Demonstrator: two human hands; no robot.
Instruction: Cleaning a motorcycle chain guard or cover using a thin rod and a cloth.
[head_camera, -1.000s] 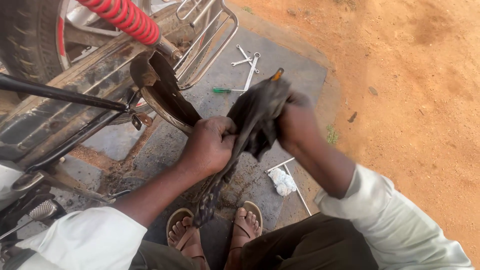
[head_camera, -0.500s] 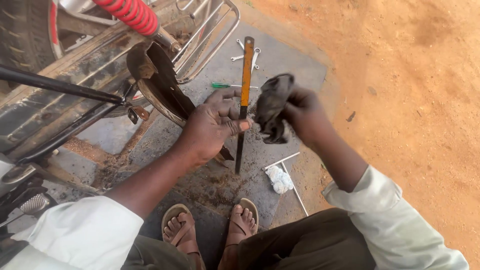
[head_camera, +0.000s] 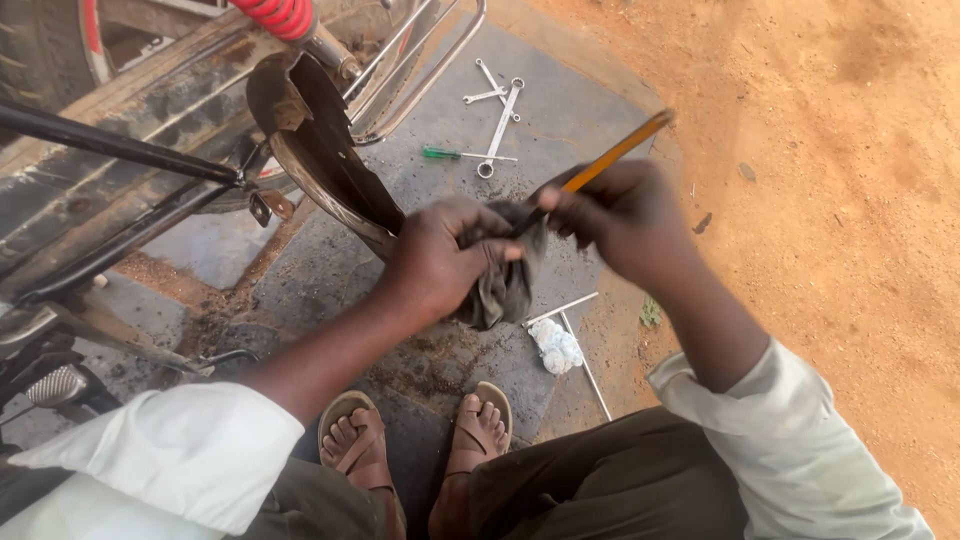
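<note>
2 hands meet above the grey slab (head_camera: 560, 110): our left hand (head_camera: 440, 262) is clenched on a dark rag (head_camera: 505, 285) around the rod's lower end, our right hand (head_camera: 615, 215) pinches the orange-handled rod (head_camera: 615, 152), slanting up-right toward the wrenches (head_camera: 497, 110).

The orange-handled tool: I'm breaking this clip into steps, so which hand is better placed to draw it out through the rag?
Probably the right hand: it grips the orange-handled tool by its handle, above the dark rag. The left hand is bunched around the rag, so it suits holding that in place.
</note>
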